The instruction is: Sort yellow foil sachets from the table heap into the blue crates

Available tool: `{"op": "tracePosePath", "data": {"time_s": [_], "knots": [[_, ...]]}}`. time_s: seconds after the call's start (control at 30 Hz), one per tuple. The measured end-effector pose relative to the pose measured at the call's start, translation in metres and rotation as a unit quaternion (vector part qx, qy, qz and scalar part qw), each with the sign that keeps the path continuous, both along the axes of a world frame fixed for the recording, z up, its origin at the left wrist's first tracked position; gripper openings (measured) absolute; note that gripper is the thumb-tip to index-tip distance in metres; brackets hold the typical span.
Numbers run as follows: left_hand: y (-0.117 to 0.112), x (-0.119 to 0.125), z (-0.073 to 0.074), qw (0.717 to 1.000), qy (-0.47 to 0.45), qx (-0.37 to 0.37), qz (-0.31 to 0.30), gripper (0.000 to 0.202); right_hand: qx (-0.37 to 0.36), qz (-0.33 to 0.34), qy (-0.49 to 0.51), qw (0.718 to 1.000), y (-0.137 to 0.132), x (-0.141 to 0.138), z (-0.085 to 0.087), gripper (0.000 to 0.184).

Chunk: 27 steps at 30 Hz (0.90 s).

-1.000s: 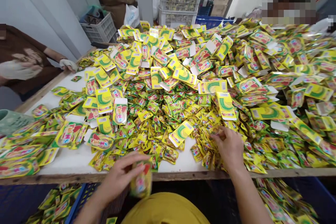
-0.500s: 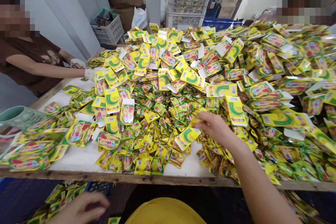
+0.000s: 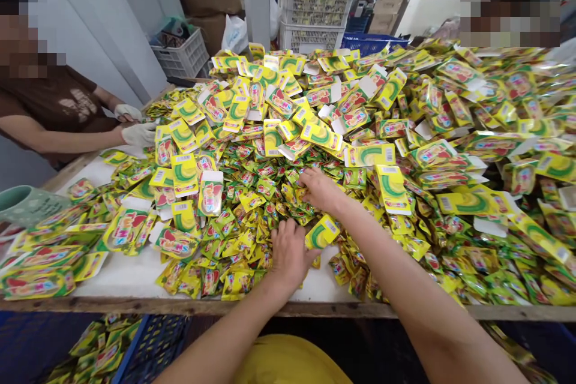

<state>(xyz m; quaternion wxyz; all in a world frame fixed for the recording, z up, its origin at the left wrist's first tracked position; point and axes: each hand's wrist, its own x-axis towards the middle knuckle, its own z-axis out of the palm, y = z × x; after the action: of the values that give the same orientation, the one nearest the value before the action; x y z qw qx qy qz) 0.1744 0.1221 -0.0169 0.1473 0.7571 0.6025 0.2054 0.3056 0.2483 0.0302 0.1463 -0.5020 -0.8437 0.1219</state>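
Observation:
A huge heap of small yellow-green candy packets (image 3: pixel 265 186) and larger carded packs (image 3: pixel 387 183) covers the white table (image 3: pixel 126 279). My left hand (image 3: pixel 288 249) lies palm down on the small packets near the front edge, fingers spread flat. My right hand (image 3: pixel 319 189) reaches further in, its fingers curled down into the small packets; what they grip is hidden. A carded pack (image 3: pixel 321 231) lies between my two hands.
A blue crate (image 3: pixel 148 342) with packets sits under the table's front left. A green mug (image 3: pixel 24 204) stands at the left edge. A person in brown with white gloves (image 3: pixel 137 132) works at the left; another person is at the far right. Grey crates (image 3: pixel 315 0) are stacked behind.
My left hand came up from the crate below the table and now rests on the packets. My right hand moved left and further into the pile.

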Motion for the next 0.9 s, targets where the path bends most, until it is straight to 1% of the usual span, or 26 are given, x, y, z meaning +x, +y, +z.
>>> {"op": "tracePosePath", "data": {"time_s": [0.07, 0.1, 0.13, 0.2, 0.23, 0.27, 0.3, 0.33, 0.37, 0.43, 0.47, 0.5, 0.53, 0.6, 0.67, 0.7, 0.77, 0.83, 0.87, 0.9], "knots": [[-0.002, -0.010, 0.003, 0.994, -0.102, -0.042, 0.021, 0.018, 0.005, -0.018, 0.032, 0.999, -0.011, 0.003, 0.001, 0.031], [-0.003, -0.017, 0.007, 0.983, -0.168, -0.070, 0.030, 0.016, 0.011, -0.032, 0.051, 0.998, -0.018, 0.007, 0.001, 0.032], [-0.004, -0.026, 0.012, 0.966, -0.238, -0.092, 0.036, 0.014, 0.021, -0.048, 0.066, 0.996, -0.026, 0.012, 0.001, 0.032], [-0.006, -0.045, 0.024, 0.924, -0.365, -0.112, 0.035, 0.014, 0.026, -0.092, 0.115, 0.989, -0.046, 0.022, -0.002, 0.023], [-0.008, -0.053, 0.029, 0.907, -0.405, -0.113, 0.029, 0.015, 0.013, -0.117, 0.152, 0.981, -0.058, 0.027, -0.004, 0.018], [-0.009, -0.060, 0.033, 0.898, -0.424, -0.111, 0.022, 0.016, -0.014, -0.142, 0.203, 0.969, -0.070, 0.029, -0.006, 0.015], [-0.011, -0.064, 0.036, 0.898, -0.426, -0.109, 0.016, 0.017, -0.050, -0.164, 0.265, 0.949, -0.083, 0.030, -0.009, 0.014], [-0.013, -0.065, 0.036, 0.903, -0.415, -0.110, 0.010, 0.019, -0.083, -0.183, 0.334, 0.921, -0.095, 0.029, -0.011, 0.016], [-0.015, -0.063, 0.035, 0.910, -0.398, -0.113, 0.005, 0.023, -0.108, -0.197, 0.406, 0.886, -0.107, 0.026, -0.013, 0.017], [-0.020, -0.053, 0.027, 0.923, -0.367, -0.119, -0.001, 0.032, -0.128, -0.208, 0.524, 0.816, -0.127, 0.016, -0.014, 0.022], [-0.023, -0.047, 0.022, 0.925, -0.358, -0.126, -0.003, 0.034, -0.128, -0.209, 0.563, 0.789, -0.134, 0.009, -0.015, 0.025], [-0.026, -0.041, 0.016, 0.927, -0.352, -0.133, -0.005, 0.032, -0.127, -0.208, 0.583, 0.775, -0.140, 0.003, -0.015, 0.026], [-0.030, -0.036, 0.011, 0.928, -0.346, -0.135, -0.003, 0.026, -0.127, -0.206, 0.586, 0.773, -0.145, -0.002, -0.016, 0.027], [-0.038, -0.030, 0.003, 0.932, -0.341, -0.125, 0.011, 0.017, -0.133, -0.211, 0.565, 0.787, -0.152, -0.010, -0.022, 0.026], [-0.046, -0.033, -0.001, 0.929, -0.347, -0.126, 0.014, 0.015, -0.149, -0.220, 0.542, 0.797, -0.158, -0.014, -0.031, 0.025], [-0.049, -0.037, -0.002, 0.927, -0.347, -0.144, 0.000, 0.017, -0.157, -0.222, 0.537, 0.798, -0.162, -0.015, -0.035, 0.024], [-0.053, -0.046, -0.001, 0.916, -0.339, -0.206, -0.062, 0.023, -0.169, -0.222, 0.538, 0.795, -0.170, -0.016, -0.041, 0.024], [-0.054, -0.054, 0.002, 0.903, -0.314, -0.255, -0.143, 0.035, -0.169, -0.229, 0.549, 0.785, -0.178, -0.016, -0.039, 0.026], [-0.054, -0.057, 0.004, 0.903, -0.296, -0.257, -0.177, 0.042, -0.160, -0.243, 0.558, 0.778, -0.181, -0.016, -0.035, 0.027], [-0.053, -0.058, 0.006, 0.908, -0.274, -0.244, -0.205, 0.048, -0.143, -0.261, 0.566, 0.769, -0.183, -0.015, -0.030, 0.027]]}}
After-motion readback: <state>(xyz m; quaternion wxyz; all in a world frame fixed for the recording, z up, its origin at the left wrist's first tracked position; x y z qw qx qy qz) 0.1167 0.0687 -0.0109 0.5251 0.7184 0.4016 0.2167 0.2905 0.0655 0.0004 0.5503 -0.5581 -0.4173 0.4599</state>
